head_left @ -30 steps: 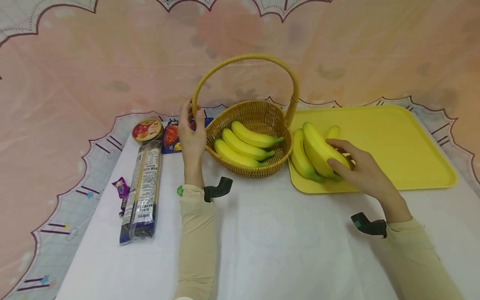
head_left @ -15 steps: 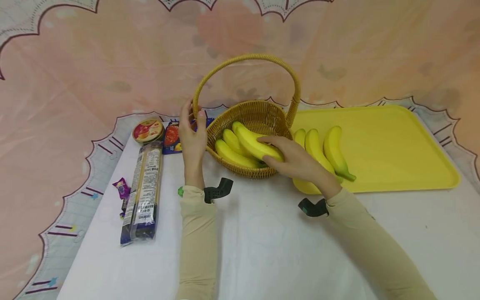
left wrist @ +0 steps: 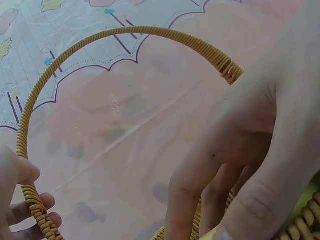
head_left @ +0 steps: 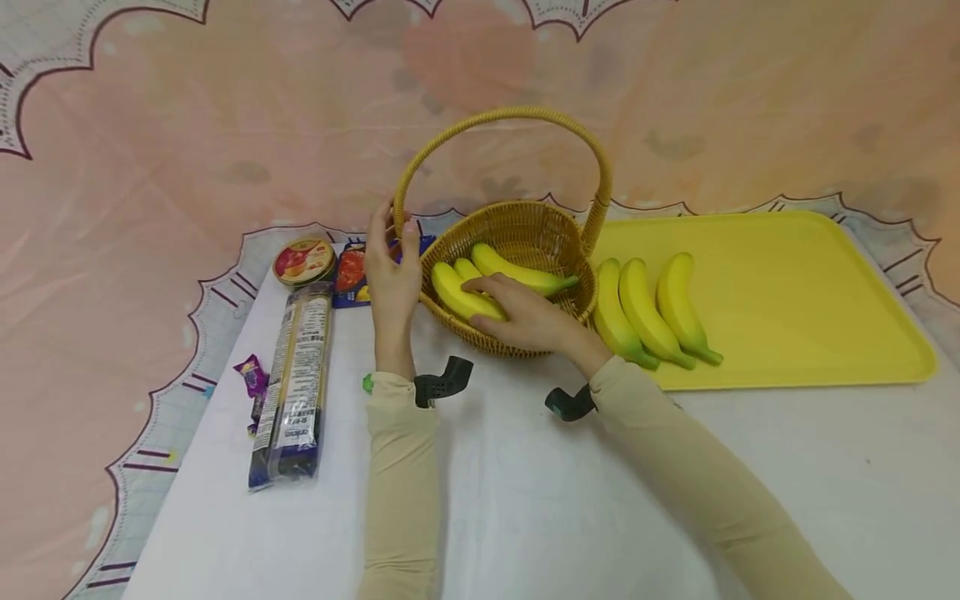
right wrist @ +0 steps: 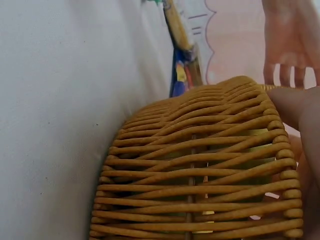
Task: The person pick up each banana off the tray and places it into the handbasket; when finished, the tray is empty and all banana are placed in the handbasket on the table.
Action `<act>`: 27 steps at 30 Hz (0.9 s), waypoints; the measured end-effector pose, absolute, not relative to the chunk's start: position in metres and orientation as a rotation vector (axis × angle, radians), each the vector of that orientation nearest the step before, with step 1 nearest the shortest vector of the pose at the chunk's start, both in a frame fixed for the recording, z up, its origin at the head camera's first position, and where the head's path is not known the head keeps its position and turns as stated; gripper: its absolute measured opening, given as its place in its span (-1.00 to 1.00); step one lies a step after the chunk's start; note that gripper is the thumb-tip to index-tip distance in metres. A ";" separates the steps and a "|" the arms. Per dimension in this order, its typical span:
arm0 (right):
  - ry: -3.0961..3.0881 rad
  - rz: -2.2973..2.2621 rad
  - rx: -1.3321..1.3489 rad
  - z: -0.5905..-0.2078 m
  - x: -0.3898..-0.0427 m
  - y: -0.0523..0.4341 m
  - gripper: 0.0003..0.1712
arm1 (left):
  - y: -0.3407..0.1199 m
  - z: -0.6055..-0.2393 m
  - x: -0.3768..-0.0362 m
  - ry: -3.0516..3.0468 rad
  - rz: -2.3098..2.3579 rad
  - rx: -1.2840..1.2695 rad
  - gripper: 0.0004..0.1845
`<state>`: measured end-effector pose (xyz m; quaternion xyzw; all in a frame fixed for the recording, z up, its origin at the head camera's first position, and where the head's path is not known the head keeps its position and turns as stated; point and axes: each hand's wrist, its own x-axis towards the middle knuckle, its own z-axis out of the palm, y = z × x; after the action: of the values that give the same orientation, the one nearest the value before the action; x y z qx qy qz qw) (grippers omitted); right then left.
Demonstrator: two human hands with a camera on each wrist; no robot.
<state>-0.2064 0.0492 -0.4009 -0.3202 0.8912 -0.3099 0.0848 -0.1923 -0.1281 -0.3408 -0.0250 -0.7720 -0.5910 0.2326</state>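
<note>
The banana (head_left: 463, 297) we were handling lay in the wicker basket (head_left: 525, 229), long axis running from far left to near right, directly under our right hand (head_left: 525, 321), whose fingers were curled over it. Our left hand (head_left: 392, 279) was at the basket's left rim by the handle base, fingers mostly straight against it. Three more bananas (head_left: 648, 310) sat on the yellow tray (head_left: 810, 292) just right, all on a white tablecloth (head_left: 510, 500) with a pink backdrop (head_left: 225, 125).
</note>
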 end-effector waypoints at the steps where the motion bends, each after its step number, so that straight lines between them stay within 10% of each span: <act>1: 2.652 -0.927 -0.961 -0.401 -0.205 0.050 -0.44 | -0.128 -0.341 -0.193 -2.124 -1.623 -0.070 -0.56; 19: 2.918 -1.279 -0.551 -0.395 -0.176 0.176 -0.56 | -0.126 -0.341 -0.192 -2.117 -1.620 -0.043 -0.56; 27: 2.875 -1.074 -0.124 -0.409 -0.163 0.251 -0.27 | -0.123 -0.339 -0.189 -2.108 -1.622 -0.054 -0.56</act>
<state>-0.1631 0.2505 -0.4095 -0.0404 0.9355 -0.3493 0.0351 -0.1887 -0.1230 -0.3392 -0.0196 -0.7696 -0.5921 0.2383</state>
